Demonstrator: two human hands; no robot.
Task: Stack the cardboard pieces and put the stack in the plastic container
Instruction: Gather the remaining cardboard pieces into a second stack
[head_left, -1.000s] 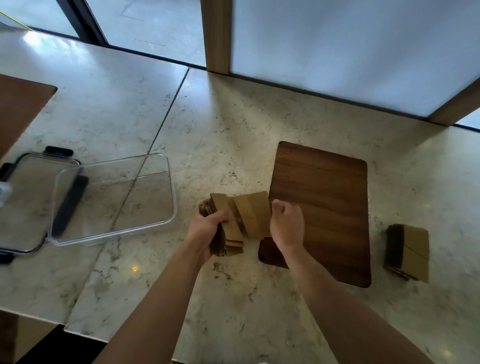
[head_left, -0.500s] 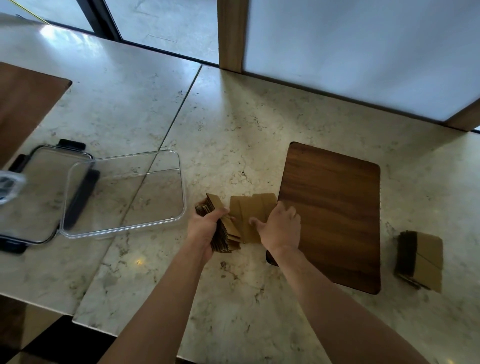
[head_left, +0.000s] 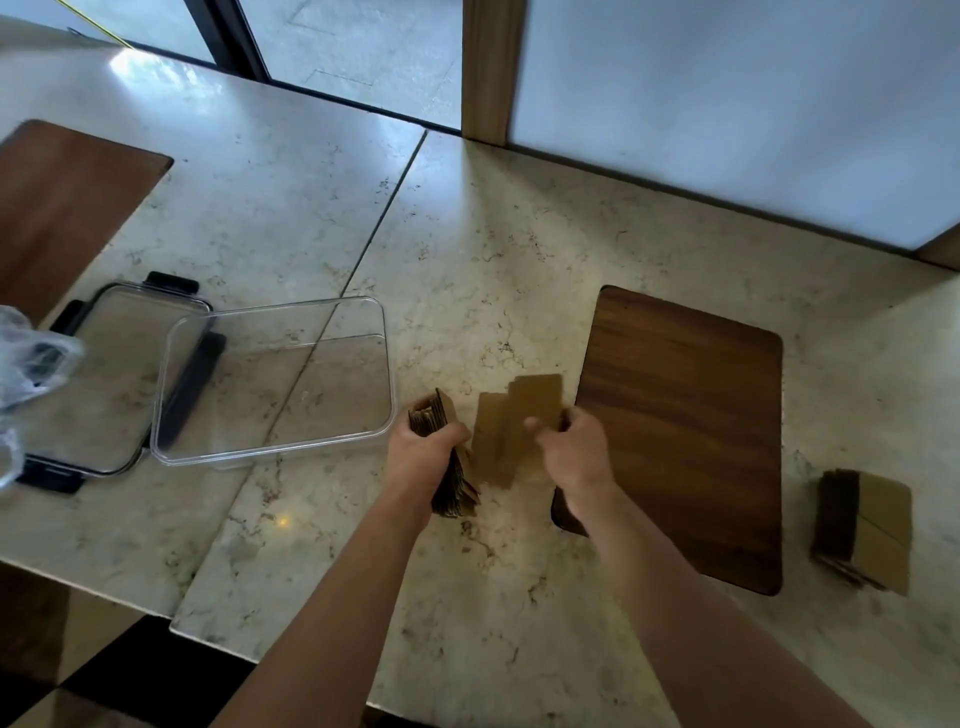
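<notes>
Left hand: your left hand (head_left: 427, 457) is closed around a bundle of cardboard pieces (head_left: 451, 470) held on edge, fingers wrapped over the top, above the marble counter (head_left: 519, 234).
Right hand: your right hand (head_left: 574, 457) is pinched on loose cardboard pieces (head_left: 511, 431) fanned flat just right of the bundle; thumb on top, the other fingers hidden beneath.
Gap between hands: the fanned pieces sit just beside the bundle; you cannot tell whether they touch it.
Plastic container: the clear plastic container (head_left: 270, 306) stands open on the counter just left of your left hand, with nothing visible inside.
Lid: the clear lid (head_left: 104, 374) with black clips lies left of the container, partly under its edge.
Dark board: a dark wooden board (head_left: 685, 431) lies flat just right of your right hand.
Second stack: another cardboard stack (head_left: 865, 535) rests on the counter beyond the board's right edge, well apart from both hands.
Far left: a second wooden board (head_left: 67, 202) lies at the counter's corner, and crumpled clear plastic (head_left: 26, 358) shows at the frame edge.
</notes>
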